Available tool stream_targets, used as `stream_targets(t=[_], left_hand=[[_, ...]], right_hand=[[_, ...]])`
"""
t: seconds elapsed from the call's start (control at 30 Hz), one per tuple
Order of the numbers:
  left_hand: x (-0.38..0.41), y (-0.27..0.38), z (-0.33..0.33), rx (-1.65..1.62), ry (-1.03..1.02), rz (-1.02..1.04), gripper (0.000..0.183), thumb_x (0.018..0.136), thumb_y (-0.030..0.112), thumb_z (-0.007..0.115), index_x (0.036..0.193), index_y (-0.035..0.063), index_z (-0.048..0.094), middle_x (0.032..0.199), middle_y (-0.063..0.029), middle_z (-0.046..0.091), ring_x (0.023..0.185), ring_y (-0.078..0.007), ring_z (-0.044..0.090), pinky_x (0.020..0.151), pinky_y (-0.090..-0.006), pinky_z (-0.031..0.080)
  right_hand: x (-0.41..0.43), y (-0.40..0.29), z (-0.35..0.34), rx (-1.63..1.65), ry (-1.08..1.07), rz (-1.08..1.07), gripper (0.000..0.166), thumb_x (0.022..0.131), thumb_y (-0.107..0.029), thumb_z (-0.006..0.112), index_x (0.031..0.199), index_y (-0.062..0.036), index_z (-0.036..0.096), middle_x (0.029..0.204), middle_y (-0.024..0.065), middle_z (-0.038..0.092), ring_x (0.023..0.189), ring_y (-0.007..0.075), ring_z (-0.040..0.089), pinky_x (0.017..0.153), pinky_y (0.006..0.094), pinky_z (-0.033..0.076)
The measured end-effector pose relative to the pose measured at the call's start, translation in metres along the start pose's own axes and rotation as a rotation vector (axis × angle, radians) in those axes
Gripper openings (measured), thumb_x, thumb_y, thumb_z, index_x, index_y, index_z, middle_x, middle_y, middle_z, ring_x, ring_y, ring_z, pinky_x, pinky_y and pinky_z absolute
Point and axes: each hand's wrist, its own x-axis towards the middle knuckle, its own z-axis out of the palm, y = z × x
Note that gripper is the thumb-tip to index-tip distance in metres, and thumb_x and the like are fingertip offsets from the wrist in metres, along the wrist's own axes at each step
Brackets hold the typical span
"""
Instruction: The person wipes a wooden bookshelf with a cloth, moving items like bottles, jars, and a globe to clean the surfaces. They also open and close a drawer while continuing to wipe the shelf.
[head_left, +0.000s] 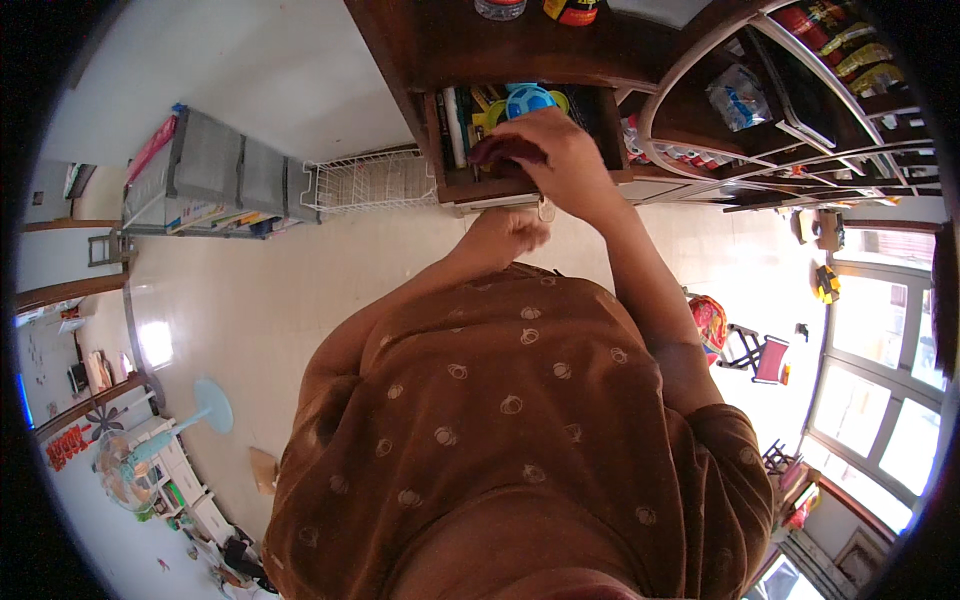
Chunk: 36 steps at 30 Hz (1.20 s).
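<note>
A dark red, curved object (510, 150) is in my right hand (574, 161), held over an open wooden drawer (616, 135); its exact kind is unclear. Below the drawer front, my left hand (506, 236) has its fingers curled in and slightly blurred, with nothing visible in them. Close by it hangs a metal drawer pull (546, 209). Inside the drawer lie a blue toy ball (529, 101), a white tube-like item (454, 127) and yellow-green pieces (496, 112). My right hand covers part of the contents.
Left of the drawer stand a white wire basket (367, 180) and a grey fabric storage unit (217, 169). Curved wooden shelves (667, 67) holding packets rise to the right. Bottles stand on the cabinet top (480, 56). A fan (127, 469) and a folding stool (770, 358) are farther off.
</note>
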Motion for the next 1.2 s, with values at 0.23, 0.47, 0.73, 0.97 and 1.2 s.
stream_targets(t=[0.23, 0.47, 0.73, 0.97, 1.2], left_hand=[[-0.014, 0.108, -0.044, 0.523, 0.342, 0.321, 0.024, 0.091, 0.019, 0.076, 0.109, 0.0038, 0.074, 0.094, -0.0092, 0.075, 0.082, -0.0173, 0.07, 0.073, -0.0359, 0.056], [0.065, 0.113, -0.042, 1.321, 0.461, 0.31, 0.068, 0.078, 0.025, 0.085, 0.139, 0.0102, 0.058, 0.116, -0.017, 0.054, 0.104, -0.0368, 0.062, 0.078, -0.0445, 0.058], [0.052, 0.099, -0.054, 1.329, 0.484, 0.333, 0.062, 0.07, 0.007, 0.081, 0.129, 0.0081, 0.064, 0.115, -0.0184, 0.054, 0.102, -0.0393, 0.062, 0.08, -0.0473, 0.058], [0.033, 0.1, -0.068, 1.382, 0.593, 0.316, 0.065, 0.071, 0.008, 0.082, 0.132, 0.0067, 0.061, 0.116, -0.0178, 0.056, 0.099, -0.0387, 0.064, 0.079, -0.0463, 0.058], [0.034, 0.085, -0.069, 1.35, 0.683, 0.345, 0.063, 0.075, 0.014, 0.084, 0.131, 0.0034, 0.058, 0.122, -0.0174, 0.064, 0.104, -0.0358, 0.066, 0.084, -0.0443, 0.057]], right_hand=[[-0.022, 0.02, -0.053, 0.758, 0.646, 0.497, 0.021, 0.097, -0.007, 0.069, 0.117, 0.0008, 0.068, 0.104, 0.0041, 0.073, 0.095, 0.0094, 0.065, 0.081, 0.0259, 0.054], [-0.039, 0.025, -0.061, 1.058, 0.903, 0.586, 0.032, 0.098, -0.007, 0.065, 0.129, -0.0013, 0.058, 0.119, 0.0101, 0.068, 0.104, 0.0201, 0.068, 0.089, 0.0337, 0.059], [-0.072, 0.037, -0.08, 1.199, 1.029, 0.541, 0.039, 0.091, 0.002, 0.061, 0.129, -0.0021, 0.055, 0.128, 0.0126, 0.063, 0.116, 0.0258, 0.062, 0.102, 0.0405, 0.053], [-0.036, 0.036, -0.058, 0.469, 0.594, 0.438, 0.039, 0.086, 0.0, 0.065, 0.124, -0.0049, 0.06, 0.117, 0.0129, 0.068, 0.103, 0.0275, 0.068, 0.092, 0.0378, 0.055], [-0.005, 0.042, -0.015, -0.586, -0.067, 0.133, 0.033, 0.079, -0.013, 0.071, 0.112, -0.0097, 0.074, 0.121, 0.0088, 0.065, 0.118, 0.0335, 0.055, 0.101, 0.0444, 0.048]])
